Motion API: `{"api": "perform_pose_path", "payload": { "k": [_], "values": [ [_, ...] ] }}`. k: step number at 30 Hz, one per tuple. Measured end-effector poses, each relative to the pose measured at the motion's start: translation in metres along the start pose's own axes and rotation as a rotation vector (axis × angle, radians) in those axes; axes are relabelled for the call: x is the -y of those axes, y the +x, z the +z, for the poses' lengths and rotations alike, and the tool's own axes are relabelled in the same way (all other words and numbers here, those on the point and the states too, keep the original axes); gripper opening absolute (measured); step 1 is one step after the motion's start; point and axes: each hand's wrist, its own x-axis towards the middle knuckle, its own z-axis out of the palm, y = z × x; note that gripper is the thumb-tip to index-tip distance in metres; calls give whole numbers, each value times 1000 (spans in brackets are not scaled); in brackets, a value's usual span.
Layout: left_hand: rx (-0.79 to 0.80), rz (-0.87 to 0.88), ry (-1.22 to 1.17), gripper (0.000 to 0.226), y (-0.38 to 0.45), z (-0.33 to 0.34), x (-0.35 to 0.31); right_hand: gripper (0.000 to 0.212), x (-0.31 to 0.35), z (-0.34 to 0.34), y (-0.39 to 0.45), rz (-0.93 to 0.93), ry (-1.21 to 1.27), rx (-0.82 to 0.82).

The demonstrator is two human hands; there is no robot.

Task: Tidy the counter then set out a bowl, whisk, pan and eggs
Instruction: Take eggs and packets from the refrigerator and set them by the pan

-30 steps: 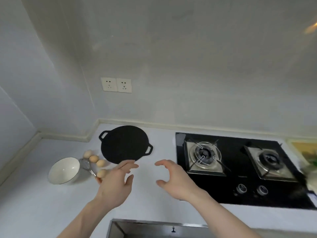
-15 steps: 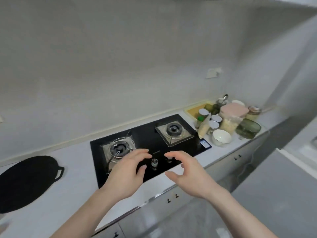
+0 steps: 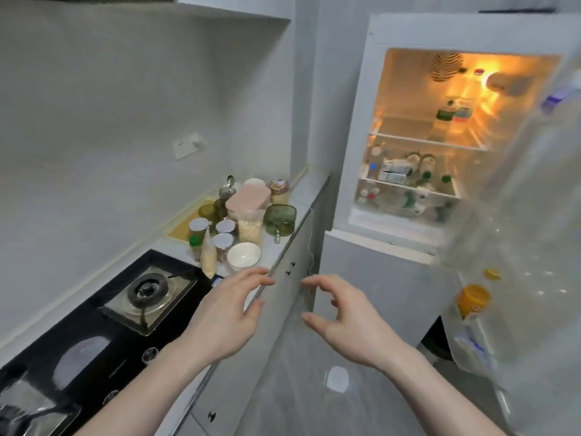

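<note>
A small white bowl (image 3: pixel 244 255) sits on the counter (image 3: pixel 303 196) just to the right of the black gas hob (image 3: pixel 103 316), at the front edge of a crowded cluster: white-lidded jars (image 3: pixel 224 232), a slim bottle of pale grains (image 3: pixel 208 254), a pink-lidded tub (image 3: pixel 248 199) and a green glass mug (image 3: pixel 280 219) behind it, further from the hob. The pan, the whisk and the eggs are nowhere in this view. Both hands hang in the air, out past the hob's front right corner and over the cabinet fronts, holding nothing: the left hand (image 3: pixel 224 316) has its fingers loosely spread and reaching forward, and the right hand (image 3: pixel 341 316) has thumb and fingers curved toward each other with a clear gap between, pinching nothing. Well beyond the hob, past the end of the counter, the fridge (image 3: pixel 418 136) stands lit with its door (image 3: pixel 531 247) swung wide, bottles on the shelves and an orange-capped bottle (image 3: pixel 473 299) in the door rack. It looks as though the step in hand is either clearing that cluster or shutting the fridge. To do it well, I would deal with the door first, pushing it flat-handed. Then lift the jars one at a time from the outer edge inward, because they stand touching and a sideways reach would likely topple the slim bottle onto the bowl.
</note>
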Motion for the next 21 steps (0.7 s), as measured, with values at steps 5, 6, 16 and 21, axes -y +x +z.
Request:
{"api": "perform_pose_path", "payload": {
  "k": [5,6,16,21],
  "values": [
    [116,206,-64,36,92,40,-31,47,-45,-44,8,155,-34,-143],
    [141,243,-73,35,108,48,-37,47,-53,-51,8,191,-41,-173],
    [440,539,-161,35,217,144,-113,44,-125,-101,-32,500,-94,-477],
    [519,619,-199,35,239,184,-154,42,-162,-113,-52,659,-91,-518]
  ]
}}
